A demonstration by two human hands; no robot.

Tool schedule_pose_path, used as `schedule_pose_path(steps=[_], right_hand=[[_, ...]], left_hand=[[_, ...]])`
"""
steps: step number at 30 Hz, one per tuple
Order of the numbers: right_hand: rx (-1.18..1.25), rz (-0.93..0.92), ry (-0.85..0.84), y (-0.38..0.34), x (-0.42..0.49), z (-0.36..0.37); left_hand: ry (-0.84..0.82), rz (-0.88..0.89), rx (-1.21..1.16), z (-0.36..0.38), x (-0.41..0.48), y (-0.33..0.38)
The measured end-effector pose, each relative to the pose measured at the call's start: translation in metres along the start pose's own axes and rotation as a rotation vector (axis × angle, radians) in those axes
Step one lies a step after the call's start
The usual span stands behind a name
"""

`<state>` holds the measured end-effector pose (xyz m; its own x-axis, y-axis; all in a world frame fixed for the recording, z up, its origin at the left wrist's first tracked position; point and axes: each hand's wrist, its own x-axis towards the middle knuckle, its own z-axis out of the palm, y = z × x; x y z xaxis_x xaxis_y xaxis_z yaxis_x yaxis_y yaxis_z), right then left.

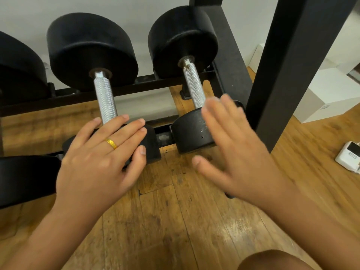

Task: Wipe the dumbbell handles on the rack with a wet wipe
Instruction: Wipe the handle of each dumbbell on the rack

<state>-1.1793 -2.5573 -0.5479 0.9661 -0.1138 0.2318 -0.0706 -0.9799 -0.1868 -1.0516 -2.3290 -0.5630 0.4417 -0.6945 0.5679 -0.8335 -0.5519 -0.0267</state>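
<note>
Two dumbbells sit on the low black rack (136,85) above the wooden floor (175,221), their knurled handles (106,102) running front to back, away from the person. The left hand (101,154) lies flat, fingers straight, on the near head of the left dumbbell (93,55). The right hand (235,151), blurred, appears spread open over the right dumbbell (183,39), holding nothing.

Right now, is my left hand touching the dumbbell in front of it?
Touching. The head view shows the left hand lying flat on the near end of the left dumbbell.

Bare forearms, no sleeves; gold ring (111,143) on left hand (101,158).
</note>
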Motion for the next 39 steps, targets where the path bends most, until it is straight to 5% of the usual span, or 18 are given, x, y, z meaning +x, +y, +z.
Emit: schedule_pose_path(steps=[3,8,12,20,30,39], right_hand=[[-0.13,-0.118,-0.025,-0.003,-0.01,0.006],[-0.038,0.0,0.019,0.002,0.018,-0.004],[-0.196,-0.199,-0.103,-0.013,0.003,0.007],[-0.207,-0.262,-0.127,-0.003,-0.002,-0.008],[-0.686,-0.513,-0.209,-0.011,0.02,0.013],[-0.726,-0.493,-0.221,-0.015,0.028,0.002]], left_hand=[[0.006,-0.001,0.003,0.0,0.001,0.0],[0.015,0.0,-0.004,0.001,0.0,0.0],[0.025,0.01,-0.002,0.002,0.0,-0.001],[0.034,-0.001,-0.001,0.0,0.0,0.0],[0.017,-0.03,-0.015,0.0,0.0,0.001],[0.023,-0.018,0.008,0.003,-0.001,0.0]])
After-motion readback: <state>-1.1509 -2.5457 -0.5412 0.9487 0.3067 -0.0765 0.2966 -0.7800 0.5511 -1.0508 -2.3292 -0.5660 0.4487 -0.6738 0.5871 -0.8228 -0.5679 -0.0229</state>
